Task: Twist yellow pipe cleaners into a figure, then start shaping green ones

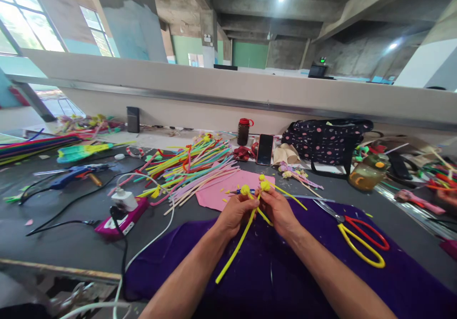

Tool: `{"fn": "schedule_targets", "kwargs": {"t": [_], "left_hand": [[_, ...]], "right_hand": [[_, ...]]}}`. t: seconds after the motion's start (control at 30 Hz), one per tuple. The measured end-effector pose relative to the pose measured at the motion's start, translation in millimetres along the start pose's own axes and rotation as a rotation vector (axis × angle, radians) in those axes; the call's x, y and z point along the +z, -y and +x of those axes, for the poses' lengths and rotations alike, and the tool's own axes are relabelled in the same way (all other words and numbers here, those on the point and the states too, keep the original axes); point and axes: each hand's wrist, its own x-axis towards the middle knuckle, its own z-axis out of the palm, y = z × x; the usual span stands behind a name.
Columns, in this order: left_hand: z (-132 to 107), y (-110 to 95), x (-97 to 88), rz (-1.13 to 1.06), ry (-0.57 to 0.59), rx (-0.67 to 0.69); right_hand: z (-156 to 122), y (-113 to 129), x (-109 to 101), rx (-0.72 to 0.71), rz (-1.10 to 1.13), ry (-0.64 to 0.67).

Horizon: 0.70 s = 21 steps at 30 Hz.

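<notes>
My left hand [233, 213] and my right hand [279, 211] meet over a purple cloth [307, 271], both closed on yellow pipe cleaners [238, 243]. The stems cross between my fingers. One long stem runs down and left from my left hand. Small coiled yellow heads [245, 189] stick up above my fingertips, and a thinner yellow stem [293, 196] points right from my right hand. A pink sheet [217, 193] lies just beyond my hands.
A heap of coloured pipe cleaners [193, 166] lies at the middle left. Scissors with red and yellow handles [360, 243] rest to the right. A blue glue gun [76, 172], a pink power strip [119, 219], a phone [264, 149], a dark jar [243, 131] and a dotted bag [324, 143] surround the work area.
</notes>
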Motion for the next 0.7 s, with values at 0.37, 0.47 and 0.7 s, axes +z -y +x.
{"fn": "schedule_targets", "kwargs": {"t": [0.37,0.47,0.7], "left_hand": [[-1,4,-3.2,0.183,0.053,0.088],[-3,1,-1.1,0.220,0.047,0.152],[-6,-6,1.4,0.089,-0.039,0.357]], "right_hand": [[-2,6,2,-0.092,-0.187,-0.042],[-6,12,5,-0.172,-0.312,-0.055],[-17,13,12,-0.236,-0.532,0.013]]}}
